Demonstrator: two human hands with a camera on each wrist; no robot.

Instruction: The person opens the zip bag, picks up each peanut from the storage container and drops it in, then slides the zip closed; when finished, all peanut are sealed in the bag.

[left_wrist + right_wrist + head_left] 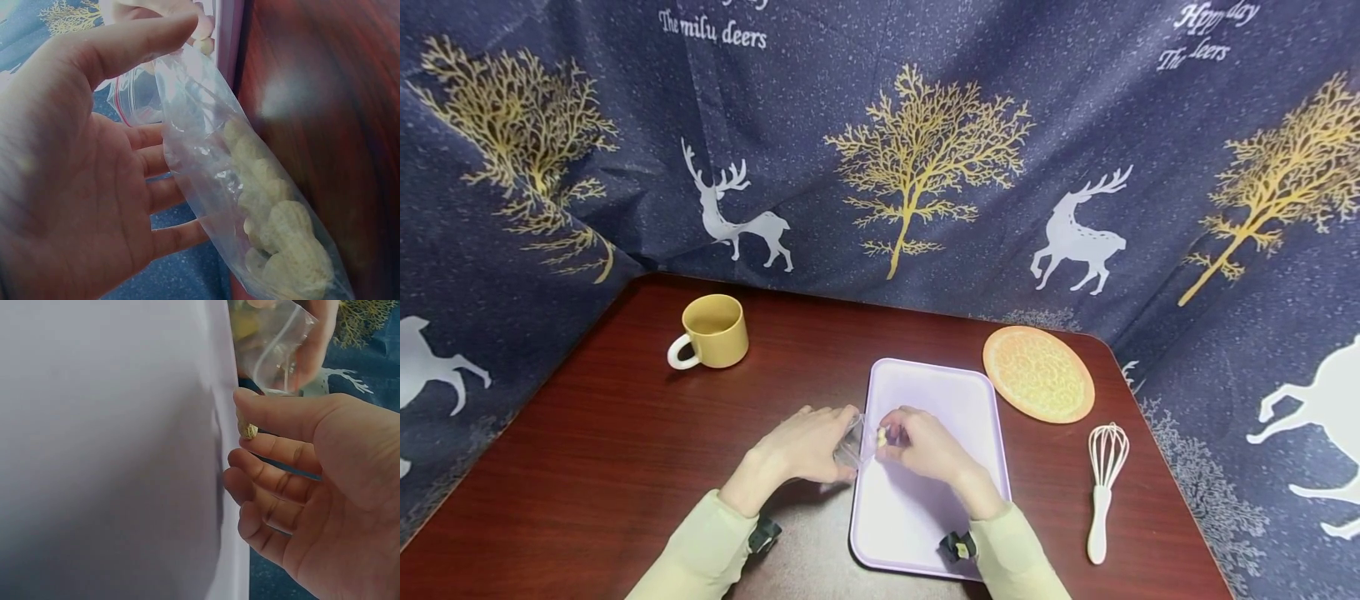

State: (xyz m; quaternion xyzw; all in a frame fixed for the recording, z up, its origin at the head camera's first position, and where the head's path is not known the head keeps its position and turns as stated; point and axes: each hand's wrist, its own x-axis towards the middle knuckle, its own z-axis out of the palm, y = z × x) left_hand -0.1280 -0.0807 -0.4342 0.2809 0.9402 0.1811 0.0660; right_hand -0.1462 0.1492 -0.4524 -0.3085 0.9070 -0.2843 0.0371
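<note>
My left hand [805,446] holds a clear zip bag [200,144] near its mouth, between thumb and fingers. Several unshelled peanuts [290,234] lie in the bag's lower part, as the left wrist view shows. Just right of the bag's mouth, my right hand [925,446] pinches one peanut [248,429] between thumb and index finger. That hand is over the left side of a pale lilac tray [887,521], and the bag's mouth reaches the tray's left rim. In the head view, the left hand mostly hides the bag.
A yellow mug [718,337] with a white handle stands at the back left of the dark red wooden table [587,442]. Right of the tray lie an orange-patterned round mat [1039,375] and a white-handled whisk [1101,500]. A patterned blue cloth [850,75] hangs behind.
</note>
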